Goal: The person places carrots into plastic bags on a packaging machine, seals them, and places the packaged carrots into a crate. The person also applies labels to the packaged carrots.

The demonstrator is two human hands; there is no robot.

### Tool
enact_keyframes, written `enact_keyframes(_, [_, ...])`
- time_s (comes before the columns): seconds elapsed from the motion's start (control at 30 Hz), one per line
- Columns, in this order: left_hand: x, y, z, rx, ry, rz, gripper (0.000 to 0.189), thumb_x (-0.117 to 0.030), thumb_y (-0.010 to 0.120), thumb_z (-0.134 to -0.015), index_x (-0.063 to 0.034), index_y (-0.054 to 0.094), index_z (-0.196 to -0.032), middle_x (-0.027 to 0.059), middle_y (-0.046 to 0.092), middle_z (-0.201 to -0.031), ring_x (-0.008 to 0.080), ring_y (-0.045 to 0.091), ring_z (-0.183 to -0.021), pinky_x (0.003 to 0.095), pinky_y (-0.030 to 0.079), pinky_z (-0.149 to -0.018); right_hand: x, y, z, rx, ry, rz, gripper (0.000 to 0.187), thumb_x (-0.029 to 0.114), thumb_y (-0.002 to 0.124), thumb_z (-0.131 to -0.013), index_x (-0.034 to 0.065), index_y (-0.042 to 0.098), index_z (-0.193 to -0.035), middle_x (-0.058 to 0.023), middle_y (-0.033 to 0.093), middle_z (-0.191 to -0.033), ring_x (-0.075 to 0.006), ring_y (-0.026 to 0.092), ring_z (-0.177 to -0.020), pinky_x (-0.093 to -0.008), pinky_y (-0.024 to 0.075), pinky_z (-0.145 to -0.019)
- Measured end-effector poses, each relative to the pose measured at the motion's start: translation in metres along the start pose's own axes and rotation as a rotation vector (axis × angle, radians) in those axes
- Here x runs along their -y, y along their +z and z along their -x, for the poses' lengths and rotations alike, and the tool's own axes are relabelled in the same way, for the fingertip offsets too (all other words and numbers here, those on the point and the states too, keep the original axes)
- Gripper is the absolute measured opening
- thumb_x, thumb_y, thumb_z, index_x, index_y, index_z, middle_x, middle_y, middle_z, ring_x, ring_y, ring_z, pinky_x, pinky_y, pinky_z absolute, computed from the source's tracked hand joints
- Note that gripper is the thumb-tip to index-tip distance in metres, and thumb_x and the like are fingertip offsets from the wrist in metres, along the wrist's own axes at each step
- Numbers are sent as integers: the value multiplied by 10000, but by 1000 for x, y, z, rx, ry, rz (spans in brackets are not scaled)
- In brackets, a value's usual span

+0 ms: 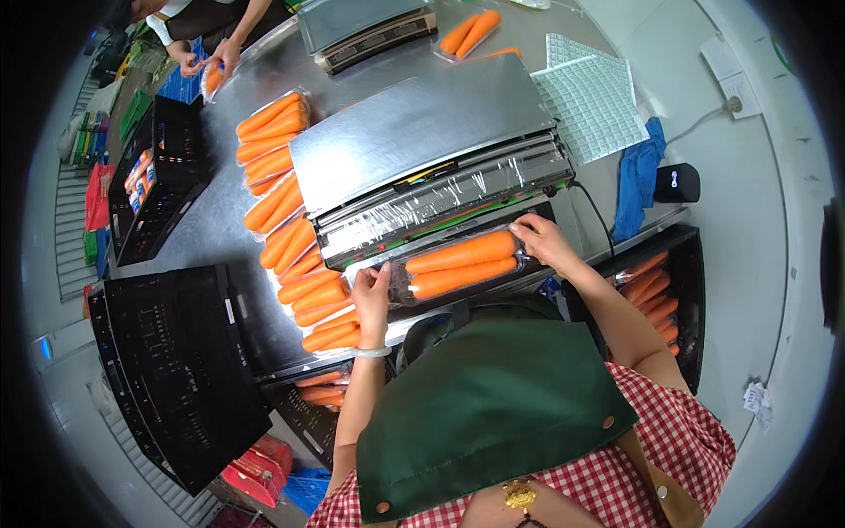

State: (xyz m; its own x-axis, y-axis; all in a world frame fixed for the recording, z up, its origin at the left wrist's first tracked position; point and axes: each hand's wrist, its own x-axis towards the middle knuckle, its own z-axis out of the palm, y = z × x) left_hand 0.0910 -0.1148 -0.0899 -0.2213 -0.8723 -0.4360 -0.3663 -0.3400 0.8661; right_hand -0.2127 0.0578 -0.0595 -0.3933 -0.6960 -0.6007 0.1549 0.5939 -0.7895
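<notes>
In front of me, at the near side of a film wrapping machine (422, 145), a clear plastic tray (400, 290) holds two orange carrots (462, 267) side by side. My left hand (371, 297) grips its left end with thumb and fingers, and a pale bangle circles that wrist. My right hand (546, 243) pinches the opposite end near the carrots' thick ends. Clear cling film (436, 198) lies wrinkled over the roller just beyond. To the left, packed carrots (290, 198) form a long row on the steel table (198, 231).
Black crates (185, 356) stand at left, one (165, 178) with packs inside. Another crate (686, 310) of carrots is low at right. Label sheets (587, 99) and a blue cloth (637, 178) lie right of the machine. A scale (366, 33) stands behind. A co-worker's hands (221, 56) hold a pack.
</notes>
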Motion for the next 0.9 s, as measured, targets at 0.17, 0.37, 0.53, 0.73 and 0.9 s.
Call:
enact_keyframes(0.17, [0, -6, 24, 179, -55, 494, 115, -47, 495, -1001, -141, 428, -1003, -20, 388, -702, 73, 352, -534, 231, 289, -479, -24, 17, 18, -139, -118, -396, 183, 200, 608, -968, 90, 545, -1100, 62, 410, -630, -25, 339, -505, -212, 254, -443])
enact_keyframes(0.37, [5, -3, 12, 45, 738, -435, 155, -17, 563, -948, -58, 483, -1075, 47, 491, -765, 164, 497, -582, 320, 443, -530, -71, -11, 82, -542, -326, -255, 128, 81, 571, -979, 70, 508, -1089, 68, 429, -628, -7, 355, -552, -208, 266, -477])
enact_keyframes(0.53, [20, 42, -7, 58, 1044, -996, 455, 4, 608, -773, -120, 570, -1209, 73, 617, -921, 259, 637, -719, 382, 539, -614, -148, 28, 49, -972, -362, 102, 84, 72, 524, -999, 45, 503, -1076, -10, 477, -654, -95, 424, -580, -274, 387, -538])
enact_keyframes(0.73, [9, 70, 8, 477, 284, 131, 440, -20, 654, -888, -62, 501, -1298, -19, 546, -852, 80, 555, -754, 228, 461, -662, -143, 51, 69, -251, -358, -1192, 287, 132, 659, -910, 53, 515, -1145, -38, 588, -1000, -128, 585, -902, -296, 498, -814])
enact_keyframes(0.9, [-35, 42, 83, 895, -278, 841, 349, -312, 671, -940, -94, 457, -1109, -20, 476, -868, 79, 495, -789, 224, 443, -690, -72, 61, 138, 2, -517, 390, 288, 215, 732, -855, 39, 689, -1079, -99, 656, -1076, -206, 607, -1013, -322, 474, -903])
